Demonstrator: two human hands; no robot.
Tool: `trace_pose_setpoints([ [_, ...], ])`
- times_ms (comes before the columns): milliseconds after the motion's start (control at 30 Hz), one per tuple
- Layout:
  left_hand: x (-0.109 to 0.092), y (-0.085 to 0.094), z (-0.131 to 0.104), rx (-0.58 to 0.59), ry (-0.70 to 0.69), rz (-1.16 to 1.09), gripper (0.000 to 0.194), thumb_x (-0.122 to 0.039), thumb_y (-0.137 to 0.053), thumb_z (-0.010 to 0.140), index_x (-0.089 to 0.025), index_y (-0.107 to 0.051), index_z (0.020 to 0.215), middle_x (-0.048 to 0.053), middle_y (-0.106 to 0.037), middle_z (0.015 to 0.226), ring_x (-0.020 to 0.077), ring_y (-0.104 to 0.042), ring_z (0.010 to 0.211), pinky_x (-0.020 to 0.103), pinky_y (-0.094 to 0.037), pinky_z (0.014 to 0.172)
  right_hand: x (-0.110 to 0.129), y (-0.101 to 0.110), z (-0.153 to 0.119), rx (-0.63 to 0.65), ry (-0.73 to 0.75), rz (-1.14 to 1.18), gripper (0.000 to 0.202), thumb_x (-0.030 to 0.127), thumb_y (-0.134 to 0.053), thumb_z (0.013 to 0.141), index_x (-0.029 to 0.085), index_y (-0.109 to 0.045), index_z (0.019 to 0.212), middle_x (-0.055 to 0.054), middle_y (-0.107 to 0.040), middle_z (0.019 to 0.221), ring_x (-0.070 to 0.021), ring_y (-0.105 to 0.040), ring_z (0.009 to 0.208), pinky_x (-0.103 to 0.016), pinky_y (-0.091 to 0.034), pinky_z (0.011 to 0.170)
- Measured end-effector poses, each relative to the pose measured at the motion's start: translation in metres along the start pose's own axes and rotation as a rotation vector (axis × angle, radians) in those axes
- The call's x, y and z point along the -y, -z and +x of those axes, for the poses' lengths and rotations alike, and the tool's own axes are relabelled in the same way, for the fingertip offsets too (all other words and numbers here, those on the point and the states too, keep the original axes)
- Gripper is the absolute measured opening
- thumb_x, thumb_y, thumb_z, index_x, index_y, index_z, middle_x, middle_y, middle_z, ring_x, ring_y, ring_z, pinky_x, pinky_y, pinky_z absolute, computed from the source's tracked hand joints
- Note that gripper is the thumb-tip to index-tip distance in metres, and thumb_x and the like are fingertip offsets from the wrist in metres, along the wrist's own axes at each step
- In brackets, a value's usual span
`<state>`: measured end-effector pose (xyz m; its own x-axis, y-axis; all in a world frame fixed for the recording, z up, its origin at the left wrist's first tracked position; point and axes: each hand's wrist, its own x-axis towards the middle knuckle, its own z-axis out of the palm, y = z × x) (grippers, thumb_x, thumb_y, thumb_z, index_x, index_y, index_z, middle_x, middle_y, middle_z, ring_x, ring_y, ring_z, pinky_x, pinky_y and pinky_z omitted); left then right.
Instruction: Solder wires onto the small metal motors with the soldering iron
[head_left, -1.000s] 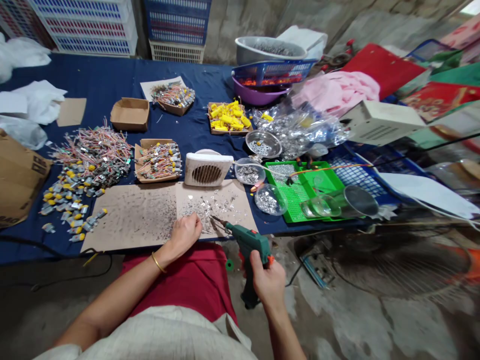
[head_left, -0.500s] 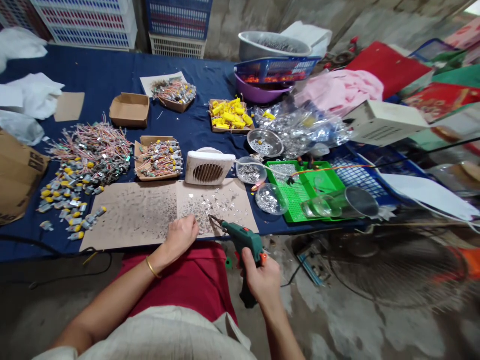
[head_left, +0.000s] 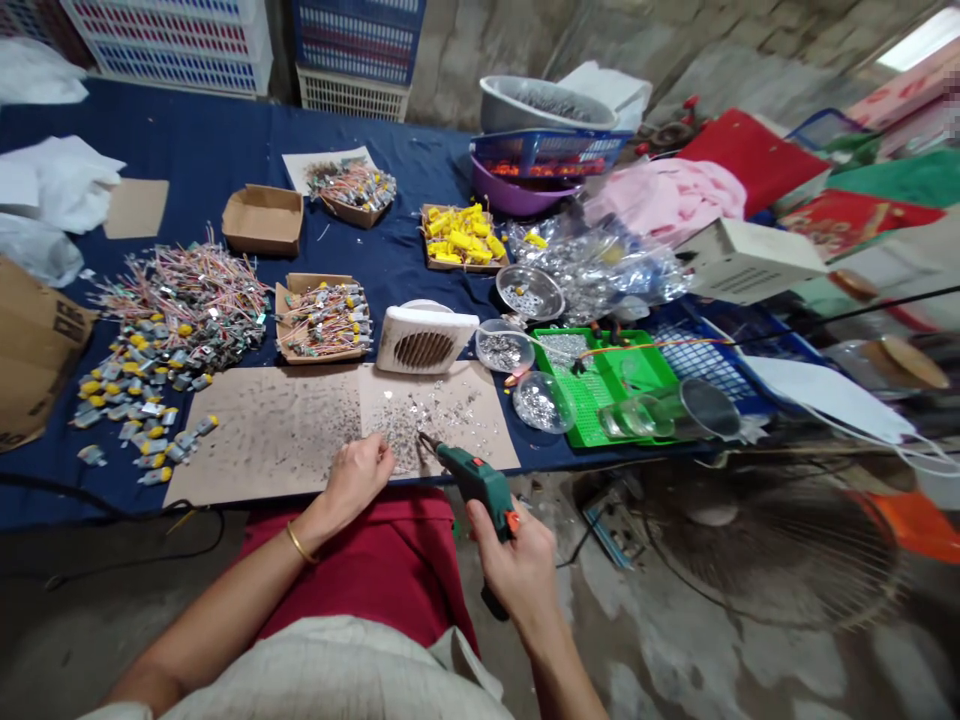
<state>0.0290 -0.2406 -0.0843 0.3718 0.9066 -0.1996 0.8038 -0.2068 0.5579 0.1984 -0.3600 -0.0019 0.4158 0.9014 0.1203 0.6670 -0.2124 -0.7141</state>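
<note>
My right hand [head_left: 521, 555] is wrapped round the handle of a green soldering gun [head_left: 476, 485], its thin tip pointing left over the cardboard sheet [head_left: 262, 420]. My left hand [head_left: 360, 472] is closed in a pinch at the sheet's front edge, left of the tip; what its fingers hold is too small to make out. Small metal bits lie scattered over the cardboard. Behind the sheet stands a white vented fan unit [head_left: 426, 340]. To its left, a cardboard tray [head_left: 324, 356] holds wired motors.
A heap of wired motors [head_left: 187, 300] lies at the left. Yellow parts [head_left: 463, 235] fill a box farther back. Dishes of metal bits [head_left: 543, 402] and a green tray [head_left: 585, 430] sit at the right. A large floor fan [head_left: 772, 560] stands at lower right.
The soldering gun and my right hand have shifted slightly left and the gun's body has tilted. My left hand stays nearly in place, still pinched. The view has shifted slightly.
</note>
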Motion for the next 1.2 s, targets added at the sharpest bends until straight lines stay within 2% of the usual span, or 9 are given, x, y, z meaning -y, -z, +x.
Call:
trace_pose_setpoints([
  [133, -0.002, -0.006, 0.004, 0.007, -0.012, -0.005, 0.017, -0.026, -0.049, 0.088, -0.018, -0.065, 0.087, 0.009, -0.07, 0.078, 0.0197, -0.065, 0.073, 0.026, -0.039, 0.068, -0.005, 0.002, 0.0, -0.029, 0.04, -0.052, 0.03, 0.045, -0.059, 0.084, 0.019, -0.072, 0.089, -0.008, -0.072, 0.075, -0.0257, -0.069, 0.077, -0.032, -0.053, 0.074],
  [300, -0.002, -0.007, 0.003, 0.006, 0.007, 0.001, 0.019, -0.027, -0.048, 0.088, -0.018, -0.065, 0.086, 0.008, -0.071, 0.079, 0.0186, -0.064, 0.073, 0.025, -0.039, 0.068, -0.002, -0.008, -0.002, 0.045, 0.203, -0.062, 0.035, 0.038, -0.061, 0.086, 0.018, -0.066, 0.115, -0.011, -0.072, 0.102, -0.0251, -0.069, 0.092, -0.033, -0.054, 0.083],
  [467, 0.011, -0.001, -0.003, -0.048, 0.02, -0.03, 0.019, -0.027, -0.049, 0.088, -0.019, -0.064, 0.084, 0.005, -0.07, 0.076, 0.0176, -0.064, 0.072, 0.026, -0.039, 0.069, 0.01, -0.017, -0.009, 0.145, 0.352, -0.105, 0.038, 0.034, -0.059, 0.089, 0.012, -0.06, 0.121, -0.014, -0.071, 0.103, -0.0229, -0.07, 0.09, -0.031, -0.055, 0.08],
  [567, 0.015, -0.001, -0.002, -0.061, 0.02, -0.066, 0.018, -0.028, -0.05, 0.087, -0.019, -0.064, 0.081, 0.004, -0.069, 0.073, 0.0164, -0.063, 0.071, 0.025, -0.039, 0.069, 0.011, -0.011, -0.011, 0.084, 0.371, -0.112, 0.036, 0.033, -0.057, 0.091, 0.013, -0.06, 0.12, -0.013, -0.071, 0.105, -0.0224, -0.07, 0.092, -0.029, -0.055, 0.08],
  [700, 0.004, -0.007, 0.01, -0.018, -0.025, -0.131, 0.018, -0.026, -0.05, 0.086, -0.018, -0.065, 0.081, 0.004, -0.069, 0.072, 0.0147, -0.062, 0.068, 0.024, -0.04, 0.068, 0.0, 0.005, -0.01, -0.049, 0.262, -0.162, 0.029, 0.037, -0.054, 0.091, 0.015, -0.068, 0.103, -0.01, -0.073, 0.088, -0.0226, -0.071, 0.08, -0.028, -0.054, 0.071],
  [867, -0.011, -0.015, 0.026, 0.018, -0.028, -0.137, 0.02, -0.027, -0.049, 0.086, -0.018, -0.066, 0.083, 0.005, -0.07, 0.075, 0.0159, -0.063, 0.071, 0.025, -0.041, 0.069, -0.016, 0.013, -0.009, -0.069, 0.083, -0.168, 0.04, 0.046, -0.048, 0.092, 0.015, -0.071, 0.082, -0.005, -0.067, 0.058, -0.0193, -0.066, 0.058, -0.023, -0.048, 0.054],
  [967, -0.012, -0.018, 0.031, 0.035, -0.005, -0.107, 0.021, -0.028, -0.048, 0.086, -0.018, -0.066, 0.084, 0.006, -0.07, 0.077, 0.0174, -0.063, 0.074, 0.026, -0.042, 0.07, -0.022, 0.01, -0.007, -0.054, 0.07, -0.148, 0.043, 0.048, -0.047, 0.092, 0.016, -0.071, 0.077, -0.003, -0.062, 0.051, -0.0178, -0.062, 0.052, -0.023, -0.045, 0.05],
  [1200, -0.012, -0.018, 0.031, 0.05, 0.01, -0.074, 0.022, -0.029, -0.047, 0.086, -0.018, -0.066, 0.084, 0.006, -0.07, 0.077, 0.0177, -0.062, 0.073, 0.026, -0.041, 0.07, -0.033, 0.005, 0.001, -0.038, 0.092, -0.124, 0.043, 0.05, -0.046, 0.091, 0.016, -0.069, 0.076, -0.002, -0.059, 0.049, -0.0161, -0.058, 0.049, -0.023, -0.043, 0.049],
])
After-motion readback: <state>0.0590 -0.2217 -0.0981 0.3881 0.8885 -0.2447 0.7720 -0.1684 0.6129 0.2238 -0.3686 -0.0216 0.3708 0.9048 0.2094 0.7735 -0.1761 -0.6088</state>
